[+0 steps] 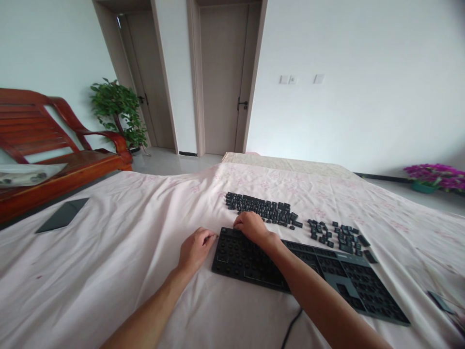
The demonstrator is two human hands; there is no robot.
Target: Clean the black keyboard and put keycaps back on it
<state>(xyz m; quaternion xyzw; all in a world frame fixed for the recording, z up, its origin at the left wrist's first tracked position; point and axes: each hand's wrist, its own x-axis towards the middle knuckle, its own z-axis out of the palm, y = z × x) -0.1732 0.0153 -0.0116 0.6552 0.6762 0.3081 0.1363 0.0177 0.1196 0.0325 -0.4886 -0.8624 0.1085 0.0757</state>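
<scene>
A black keyboard (327, 271) with its keycaps taken off lies on a pale pink cloth (145, 242). My right hand (250, 227) rests curled on the keyboard's far left corner, fingers pressed down on something I cannot make out. My left hand (195, 248) lies just left of the keyboard's edge, fingers curled against it. Beyond the keyboard, rows of loose black keycaps (261, 208) are laid out, with a second group of keycaps (337, 235) to the right.
A dark flat tablet-like slab (62, 215) lies at the cloth's left edge. A red wooden bench (47, 150) stands at left, a potted plant (116, 109) behind it. The keyboard's cable (292, 327) runs toward me. Purple flowers (436, 175) sit far right.
</scene>
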